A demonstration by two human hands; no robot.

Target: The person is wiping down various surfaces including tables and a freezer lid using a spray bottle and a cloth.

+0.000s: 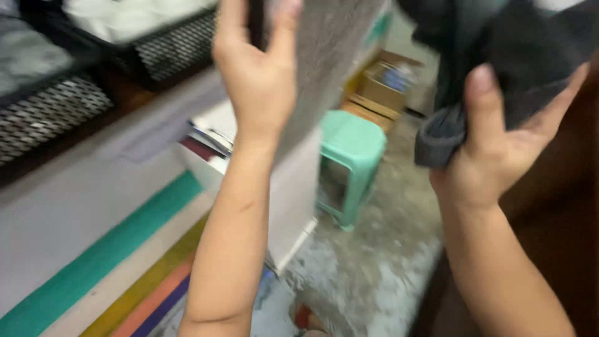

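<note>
Closest up, the left hand (259,68) is raised at top centre, fingers spread and pressed flat against a grey fuzzy cloth panel (331,56), while the right hand (499,143) at the right pinches a dark grey ribbed fabric garment (499,43) between thumb and fingers, bunched in the upper right corner. Behind, an open brown cardboard box (384,84) sits on the floor top centre, just past a mint green plastic stool (349,162). Black mesh baskets (62,106) sit upper left, all pretty blurry.
</note>
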